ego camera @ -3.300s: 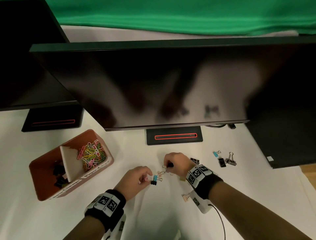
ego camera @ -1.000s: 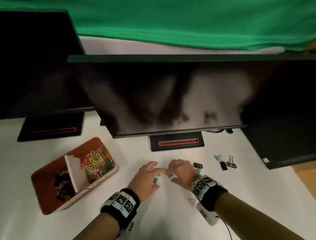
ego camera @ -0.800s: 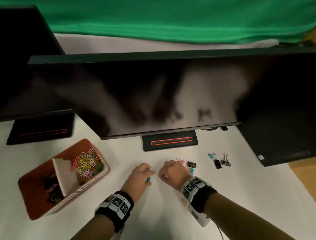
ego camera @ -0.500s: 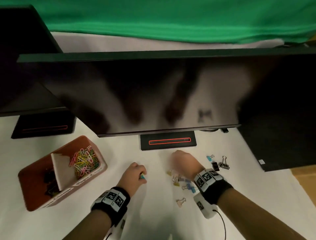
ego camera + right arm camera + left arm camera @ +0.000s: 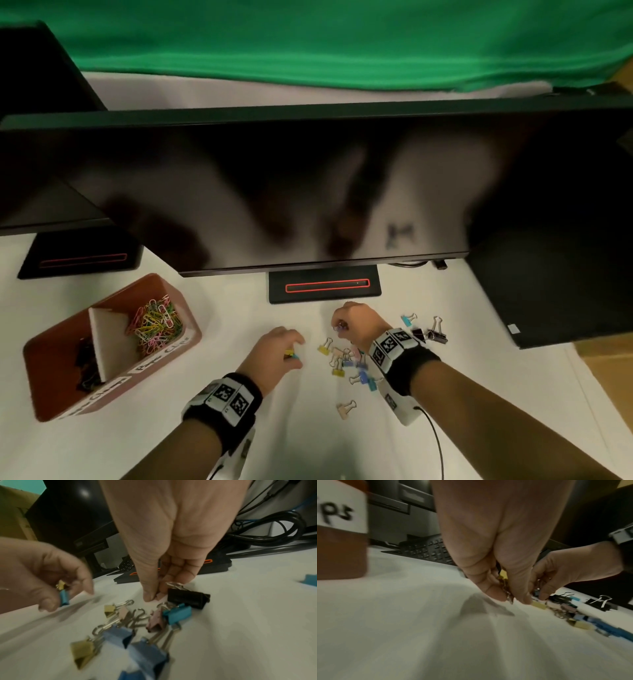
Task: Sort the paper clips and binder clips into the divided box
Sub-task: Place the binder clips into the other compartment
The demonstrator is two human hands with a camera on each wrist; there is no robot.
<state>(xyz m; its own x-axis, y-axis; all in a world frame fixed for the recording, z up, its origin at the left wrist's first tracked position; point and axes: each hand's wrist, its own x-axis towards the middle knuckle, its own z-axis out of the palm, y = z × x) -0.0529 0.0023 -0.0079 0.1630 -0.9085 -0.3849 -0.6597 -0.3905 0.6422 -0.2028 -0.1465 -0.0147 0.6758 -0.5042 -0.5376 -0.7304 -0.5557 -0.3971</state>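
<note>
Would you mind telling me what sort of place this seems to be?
Probably an office desk staged for recording: computer monitors and a keyboard stand on a white-covered desk, with a green backdrop hung behind.

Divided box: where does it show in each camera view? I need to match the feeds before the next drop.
Head: lower left, the divided box stands on the white table, left of the left hand.
Left wrist: at the upper left edge, only its brown wall under a white label.
Right wrist: not in view.
Shared landmark: the pile of coloured binder clips, seen in all three views.
</note>
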